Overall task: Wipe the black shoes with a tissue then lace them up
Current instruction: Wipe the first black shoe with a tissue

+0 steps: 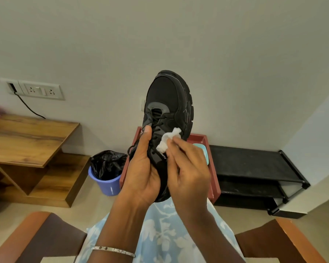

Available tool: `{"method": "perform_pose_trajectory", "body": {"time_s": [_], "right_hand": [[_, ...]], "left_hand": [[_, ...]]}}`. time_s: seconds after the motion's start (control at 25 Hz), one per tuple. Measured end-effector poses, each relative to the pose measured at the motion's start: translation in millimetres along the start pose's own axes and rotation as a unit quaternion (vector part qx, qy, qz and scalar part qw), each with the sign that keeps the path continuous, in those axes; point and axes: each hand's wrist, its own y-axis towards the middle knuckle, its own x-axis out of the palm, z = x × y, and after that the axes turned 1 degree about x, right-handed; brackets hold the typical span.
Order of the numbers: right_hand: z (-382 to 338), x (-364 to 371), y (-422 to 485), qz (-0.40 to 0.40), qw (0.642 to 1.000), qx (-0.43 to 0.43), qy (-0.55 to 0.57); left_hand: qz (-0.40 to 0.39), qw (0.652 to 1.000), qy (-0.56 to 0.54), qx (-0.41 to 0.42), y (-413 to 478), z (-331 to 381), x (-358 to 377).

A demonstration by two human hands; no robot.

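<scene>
1. The left hand [141, 168] is clamped round the heel end of the black shoe [169, 103]. Its thumb lies up along the lace side and its fingers curl behind. It holds the shoe off any surface, above the person's lap, with the toe pointing up and away.
2. The right hand [188, 168] pinches a crumpled white tissue [167, 139] between thumb and fingertips, the remaining fingers loosely bent. It presses the wad onto the shoe's upper just beside the laces [158, 122], on the right flank.
3. The step in hand looks like the wiping. The laces are threaded across the front, and a loop hangs by the left thumb. Whether they are tied cannot be told.
4. To wipe well, the left grip should stay firm so that the shoe does not twist under pressure. Short strokes from the laces out toward the sole should suit, turning the tissue to a clean face. The ridged sole edge probably traps dirt and may tear a thin wad.
5. A blue bin [106, 185] lined with a black bag stands on the floor behind, handy for the spent tissue. No second shoe is in view.
</scene>
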Motion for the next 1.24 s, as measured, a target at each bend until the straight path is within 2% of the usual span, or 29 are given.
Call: {"method": "perform_pose_trajectory", "body": {"time_s": [0.12, 0.44, 0.6, 0.84, 1.04, 1.24], "right_hand": [[11.1, -0.3, 25.2, 0.022, 0.999, 0.020, -0.018], [-10.1, -10.2, -1.8, -0.009, 1.000, 0.005, -0.003], [14.3, -9.0, 38.8, 0.037, 0.997, 0.064, -0.025], [-5.1, -14.7, 12.3, -0.063, 0.997, 0.037, 0.005], [9.9, -20.0, 32.6, -0.023, 0.996, 0.081, 0.005], [-2.0, -21.5, 27.4, -0.054, 0.998, 0.020, 0.014]], "left_hand": [[-0.021, 1.000, -0.002, -0.006, -4.8, -3.4, 3.2], [0.029, 0.999, 0.020, 0.009, -1.9, -3.2, -2.3], [0.013, 0.997, 0.072, 0.011, -4.2, -6.3, 2.2], [0.016, 0.999, 0.041, 0.009, -6.4, -2.1, 2.0], [0.026, 0.998, 0.063, 0.015, -6.4, -3.4, 4.9], [0.027, 0.998, 0.062, 0.017, -7.0, -7.7, 3.0]]}}
